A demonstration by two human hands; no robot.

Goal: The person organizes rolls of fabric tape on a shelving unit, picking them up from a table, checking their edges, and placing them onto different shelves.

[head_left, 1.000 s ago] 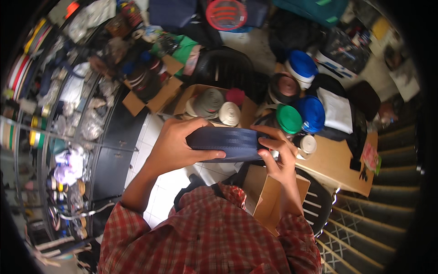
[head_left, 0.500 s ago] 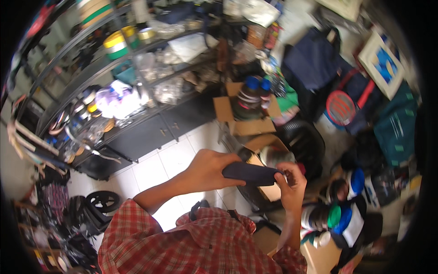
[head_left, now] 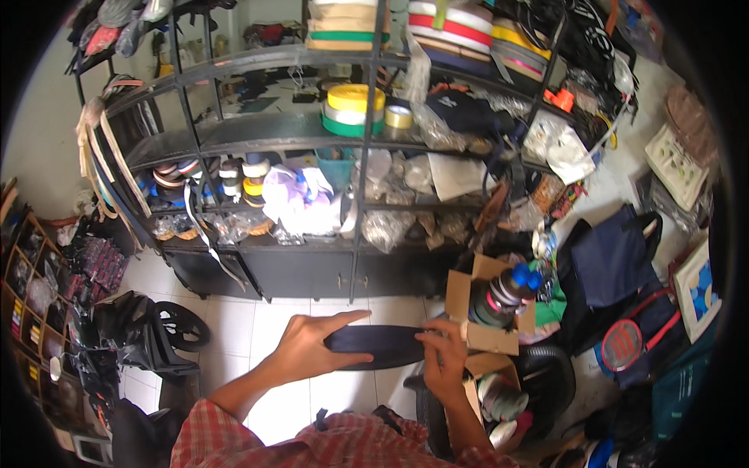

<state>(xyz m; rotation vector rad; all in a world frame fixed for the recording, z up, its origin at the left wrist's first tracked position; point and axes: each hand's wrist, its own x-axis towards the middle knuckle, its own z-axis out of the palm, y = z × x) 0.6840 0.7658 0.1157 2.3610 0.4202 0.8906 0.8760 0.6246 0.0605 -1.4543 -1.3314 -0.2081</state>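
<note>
A dark navy, oblong piece that looks like cloth [head_left: 381, 346] is held out level in front of my body, over the pale floor. At its left end my left hand [head_left: 304, 351] is wrapped round it, with the index finger along the far edge and the thumb along the near one. My right hand [head_left: 445, 360] pinches the right end between thumb and fingertips. Its exact kind cannot be made out.
Ahead stands a black metal shelf rack [head_left: 257, 140] with rolls of coloured webbing [head_left: 355, 97] and plastic-wrapped goods. Cardboard boxes [head_left: 493, 341] of spools are close to my right arm. A motorbike [head_left: 144, 335] is at the left, and bags [head_left: 612, 257] are at the right.
My view has turned toward the right and lifted, bringing more of the rack into sight. Both hands still hold the navy piece, which now lies more level.
</note>
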